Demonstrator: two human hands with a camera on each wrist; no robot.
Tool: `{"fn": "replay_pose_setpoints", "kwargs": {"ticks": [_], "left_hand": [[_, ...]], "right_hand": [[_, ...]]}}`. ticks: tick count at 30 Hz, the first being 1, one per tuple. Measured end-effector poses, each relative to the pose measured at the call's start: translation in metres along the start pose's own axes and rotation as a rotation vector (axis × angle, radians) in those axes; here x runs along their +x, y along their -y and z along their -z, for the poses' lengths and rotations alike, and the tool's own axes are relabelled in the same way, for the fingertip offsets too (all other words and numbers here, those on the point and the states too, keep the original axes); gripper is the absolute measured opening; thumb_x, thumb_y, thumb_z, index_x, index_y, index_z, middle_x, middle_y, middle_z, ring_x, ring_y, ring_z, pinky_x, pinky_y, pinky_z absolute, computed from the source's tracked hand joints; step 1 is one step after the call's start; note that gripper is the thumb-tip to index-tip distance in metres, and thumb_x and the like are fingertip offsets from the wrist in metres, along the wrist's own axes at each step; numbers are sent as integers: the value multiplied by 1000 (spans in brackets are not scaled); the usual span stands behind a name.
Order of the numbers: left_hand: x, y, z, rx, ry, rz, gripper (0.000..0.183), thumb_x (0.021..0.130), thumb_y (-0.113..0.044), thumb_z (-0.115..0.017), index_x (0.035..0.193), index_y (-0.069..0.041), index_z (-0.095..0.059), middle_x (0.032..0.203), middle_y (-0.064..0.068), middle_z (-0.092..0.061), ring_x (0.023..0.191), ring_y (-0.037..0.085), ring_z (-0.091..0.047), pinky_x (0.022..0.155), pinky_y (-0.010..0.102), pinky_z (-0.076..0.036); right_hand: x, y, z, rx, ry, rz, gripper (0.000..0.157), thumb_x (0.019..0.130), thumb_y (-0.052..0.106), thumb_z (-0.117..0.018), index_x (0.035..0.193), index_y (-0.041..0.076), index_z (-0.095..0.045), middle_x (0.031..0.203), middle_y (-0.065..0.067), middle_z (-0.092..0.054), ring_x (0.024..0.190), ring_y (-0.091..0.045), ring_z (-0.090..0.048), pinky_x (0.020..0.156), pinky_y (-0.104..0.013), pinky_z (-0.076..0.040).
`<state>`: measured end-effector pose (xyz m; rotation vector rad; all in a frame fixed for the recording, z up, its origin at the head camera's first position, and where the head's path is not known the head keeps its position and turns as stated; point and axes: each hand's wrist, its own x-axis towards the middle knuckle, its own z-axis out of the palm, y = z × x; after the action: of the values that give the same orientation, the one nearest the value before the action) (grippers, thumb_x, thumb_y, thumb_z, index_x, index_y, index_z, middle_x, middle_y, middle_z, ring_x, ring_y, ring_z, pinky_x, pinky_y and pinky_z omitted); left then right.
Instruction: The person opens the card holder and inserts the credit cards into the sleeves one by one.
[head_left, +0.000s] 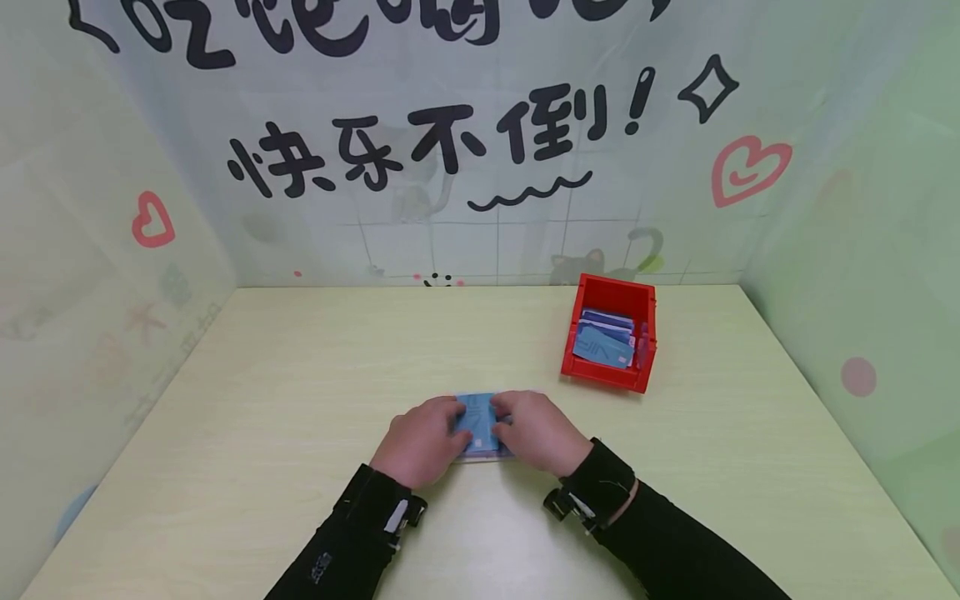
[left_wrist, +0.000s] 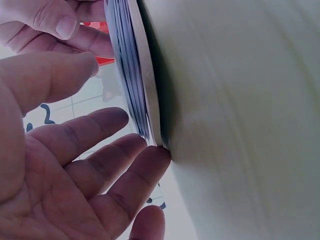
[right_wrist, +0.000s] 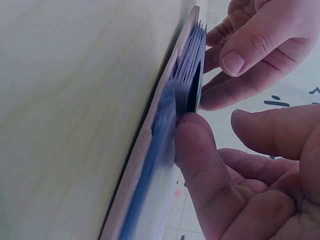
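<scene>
A stack of thin blue cards (head_left: 477,417) lies on a flat pale piece with a pinkish edge (right_wrist: 131,175) at the middle of the table. At its left side, my left hand (head_left: 422,440) touches the edges with its fingertips; the left wrist view shows the fingers (left_wrist: 142,172) loosely extended and the thumb off the stack. On the other side is my right hand (head_left: 542,429), one fingertip against the card edges, its thumb (right_wrist: 250,125) apart. In the right wrist view the cards (right_wrist: 192,50) fan slightly, and part of one is blurred.
A red plastic box (head_left: 611,379) stands behind and to the right of the stack, with several blue cards (head_left: 602,346) inside. Printed cloth walls (head_left: 450,242) bound the pale wooden table (head_left: 337,350) at the back and both sides.
</scene>
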<state>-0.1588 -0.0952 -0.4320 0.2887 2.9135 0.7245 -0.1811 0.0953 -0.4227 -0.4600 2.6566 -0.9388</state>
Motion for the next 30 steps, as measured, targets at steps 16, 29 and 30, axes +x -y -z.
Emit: {"fn": "replay_pose_setpoints", "kwargs": {"ticks": [16, 29, 30], "left_hand": [[0, 0, -1, 0, -6, -4, 48, 100, -29, -73, 140, -4, -66, 146, 12, -65, 137, 33, -62, 112, 52, -51], [1, 1, 0, -10, -3, -4, 47, 100, -30, -72, 140, -5, -66, 147, 12, -64, 138, 34, -60, 111, 58, -49], [0, 1, 0, -12, -1, -3, 47, 100, -30, -72, 140, -5, -66, 148, 13, -64, 139, 34, -60, 112, 59, -48]], "right_hand": [[-1, -3, -3, -13, 9, 66, 44, 103, 14, -67, 143, -2, -62, 146, -15, -65, 135, -30, -62, 114, -52, -49], [-3, -2, -1, -62, 13, 97, 43, 105, 17, -65, 144, -1, -62, 146, -14, -65, 129, -27, -65, 114, -51, -49], [-3, -2, 0, -58, 10, 89, 43, 105, 17, -64, 144, 0, -62, 146, -13, -65, 126, -27, -65, 113, -51, -50]]}}
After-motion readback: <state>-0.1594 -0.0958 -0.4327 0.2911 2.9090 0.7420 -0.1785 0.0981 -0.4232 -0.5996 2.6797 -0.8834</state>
